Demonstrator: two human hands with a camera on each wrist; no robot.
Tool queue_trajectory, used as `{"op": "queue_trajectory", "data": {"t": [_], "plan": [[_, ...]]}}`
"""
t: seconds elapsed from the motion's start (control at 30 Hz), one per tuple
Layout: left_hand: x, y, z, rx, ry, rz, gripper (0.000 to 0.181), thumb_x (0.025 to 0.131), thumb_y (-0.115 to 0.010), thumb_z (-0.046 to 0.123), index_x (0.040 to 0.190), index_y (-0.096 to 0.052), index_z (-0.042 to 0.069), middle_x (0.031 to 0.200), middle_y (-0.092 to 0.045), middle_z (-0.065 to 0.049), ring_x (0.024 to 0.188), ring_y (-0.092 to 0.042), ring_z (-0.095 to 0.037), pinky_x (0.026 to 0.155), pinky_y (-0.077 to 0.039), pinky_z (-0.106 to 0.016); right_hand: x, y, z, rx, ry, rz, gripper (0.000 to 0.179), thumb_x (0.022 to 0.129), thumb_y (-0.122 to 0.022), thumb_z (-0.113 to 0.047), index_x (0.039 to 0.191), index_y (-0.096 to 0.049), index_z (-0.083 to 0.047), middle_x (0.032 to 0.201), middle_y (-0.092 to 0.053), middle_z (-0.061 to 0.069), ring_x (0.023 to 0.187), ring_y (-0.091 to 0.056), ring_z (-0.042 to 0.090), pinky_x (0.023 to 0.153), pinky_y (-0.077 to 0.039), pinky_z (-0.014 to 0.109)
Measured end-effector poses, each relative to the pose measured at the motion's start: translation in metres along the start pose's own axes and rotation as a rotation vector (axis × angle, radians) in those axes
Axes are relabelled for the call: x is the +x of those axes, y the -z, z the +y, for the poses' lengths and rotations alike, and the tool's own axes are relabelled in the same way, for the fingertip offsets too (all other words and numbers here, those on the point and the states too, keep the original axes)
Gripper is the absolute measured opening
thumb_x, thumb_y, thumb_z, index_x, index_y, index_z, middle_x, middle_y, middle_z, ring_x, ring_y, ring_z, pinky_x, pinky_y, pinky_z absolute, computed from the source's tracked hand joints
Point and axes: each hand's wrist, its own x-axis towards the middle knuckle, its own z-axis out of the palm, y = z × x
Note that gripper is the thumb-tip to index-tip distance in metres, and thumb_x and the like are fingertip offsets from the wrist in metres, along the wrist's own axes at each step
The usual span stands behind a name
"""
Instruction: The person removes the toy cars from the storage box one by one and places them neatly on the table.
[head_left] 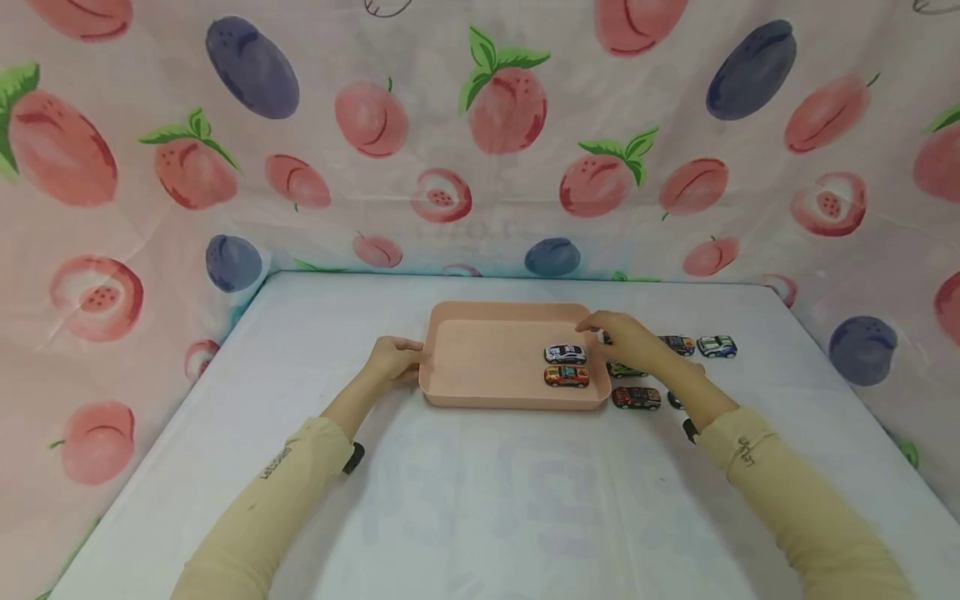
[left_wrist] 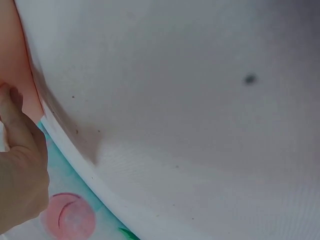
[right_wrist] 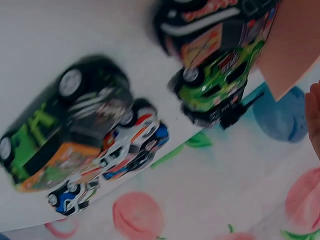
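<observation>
In the head view, a shallow peach-coloured tray [head_left: 487, 358] stands at the middle of the table. My left hand [head_left: 393, 358] holds its left side, and the fingertips meet the tray wall in the left wrist view too. A white toy car [head_left: 565, 354] and an orange toy car [head_left: 566, 377] lie side by side in the tray's right part. Over the far right corner of the tray reaches my right hand [head_left: 618, 336], its fingers above the rim. I see nothing held in it; its fingertips [right_wrist: 315, 100] barely enter the right wrist view.
Several toy cars stand right of the tray, among them a dark red one [head_left: 636, 398], a green one [head_left: 626, 369] and a white-and-green one [head_left: 717, 346]. My right forearm partly covers some. A fruit-print cloth [head_left: 480, 225] hangs behind the white table [head_left: 480, 500].
</observation>
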Motion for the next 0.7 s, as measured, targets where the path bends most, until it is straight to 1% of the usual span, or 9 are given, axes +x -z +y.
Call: {"op": "queue_trajectory", "data": {"t": [0.07,0.17,0.3,0.5,0.6,0.7], "plan": [[0.000,0.001,0.000,-0.002,-0.002,0.000,0.035,0.089,-0.062,0.005,0.120,-0.057,-0.008,0.110,-0.066,-0.020,0.065,-0.061,-0.004,0.062,-0.056,-0.017,0.005,-0.006,-0.005,0.039,-0.001,-0.025,0.030,0.089,-0.061,-0.001,0.119,-0.059,0.004,0.120,-0.060,0.022,0.106,-0.058,0.038,0.089,-0.051,0.050],[0.000,0.001,0.000,-0.003,-0.004,0.000,0.034,0.089,-0.062,0.005,0.120,-0.057,-0.008,0.110,-0.066,-0.020,0.066,-0.061,-0.005,0.063,-0.057,-0.018,0.013,-0.013,-0.007,0.057,0.006,-0.065,0.032,0.088,-0.064,-0.005,0.118,-0.060,0.004,0.119,-0.061,0.021,0.107,-0.058,0.038,0.089,-0.052,0.048],[0.000,-0.001,0.001,-0.012,0.001,0.008,0.034,0.089,-0.061,0.004,0.121,-0.057,-0.008,0.115,-0.064,-0.023,0.069,-0.062,-0.007,0.062,-0.056,-0.017,0.022,-0.018,-0.001,0.030,0.003,-0.123,0.034,0.087,-0.066,-0.009,0.118,-0.060,0.004,0.120,-0.061,0.021,0.112,-0.056,0.038,0.092,-0.051,0.048],[0.003,-0.006,0.002,-0.018,0.004,-0.006,0.035,0.089,-0.061,0.004,0.122,-0.057,-0.008,0.119,-0.062,-0.024,0.070,-0.062,-0.007,0.061,-0.056,-0.016,0.024,-0.018,0.007,0.022,-0.020,-0.175,0.033,0.087,-0.067,-0.008,0.116,-0.060,0.005,0.118,-0.061,0.022,0.111,-0.056,0.039,0.093,-0.050,0.048],[0.002,-0.005,0.003,-0.020,0.012,-0.002,0.036,0.089,-0.061,0.005,0.122,-0.057,-0.008,0.119,-0.062,-0.023,0.071,-0.062,-0.007,0.061,-0.055,-0.015,0.026,-0.019,0.008,0.030,-0.015,-0.192,0.032,0.086,-0.067,-0.009,0.115,-0.061,0.006,0.117,-0.062,0.022,0.108,-0.058,0.037,0.092,-0.051,0.049],[0.000,-0.002,0.001,-0.024,0.007,0.009,0.035,0.089,-0.061,0.004,0.121,-0.057,-0.009,0.119,-0.062,-0.023,0.073,-0.061,-0.007,0.061,-0.055,-0.015,0.029,-0.021,0.006,0.025,-0.023,-0.207,0.034,0.086,-0.068,-0.010,0.115,-0.060,0.006,0.117,-0.063,0.022,0.104,-0.060,0.034,0.090,-0.051,0.047]]}}
